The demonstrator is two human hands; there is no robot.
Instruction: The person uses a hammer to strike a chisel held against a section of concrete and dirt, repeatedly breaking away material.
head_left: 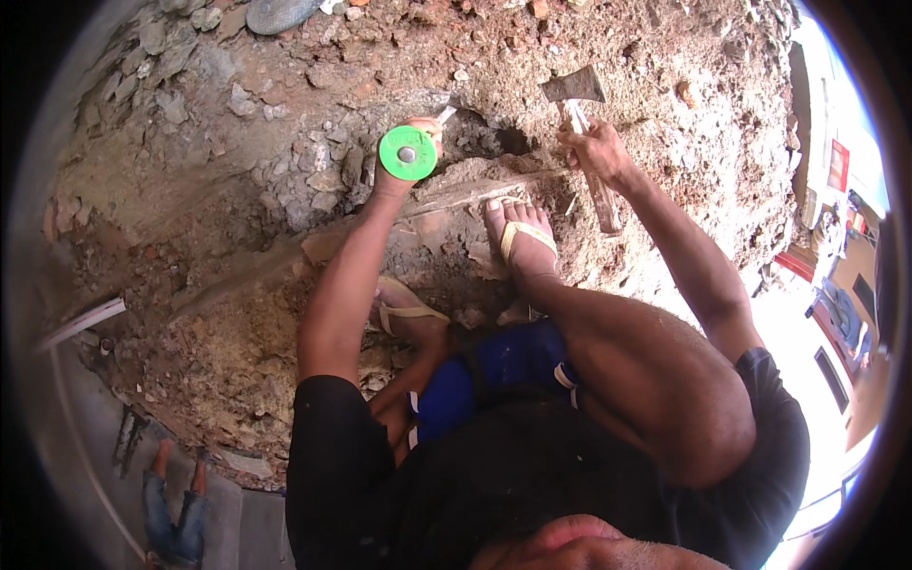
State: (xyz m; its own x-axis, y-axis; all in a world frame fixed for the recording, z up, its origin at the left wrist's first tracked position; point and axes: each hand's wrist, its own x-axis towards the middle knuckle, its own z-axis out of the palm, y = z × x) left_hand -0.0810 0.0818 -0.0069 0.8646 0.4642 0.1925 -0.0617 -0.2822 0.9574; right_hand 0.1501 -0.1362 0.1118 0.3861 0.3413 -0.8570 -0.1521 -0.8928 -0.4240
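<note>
My left hand [427, 129] is closed around a chisel [447, 114]. Its round green hand guard [399, 167] hides most of my fingers, and the flat metal end points up and right toward a dark hollow [514, 142] in the rubble. In my right hand [600, 155], a hatchet [573, 87] is gripped partway along its worn wooden handle. The hatchet's rusty head is raised beyond my fist, and the handle's end hangs below it. The two tools are apart. Whether the chisel's tip touches the ground is hard to make out.
Broken soil and stones [361, 57] spread around my sandalled feet [525, 237]. A ridge [465, 193] crosses just in front of them. A white pipe [87, 321] sticks out at the left. Another person's legs [171, 508] show at lower left. A grey rounded object [280, 14] lies at the far edge.
</note>
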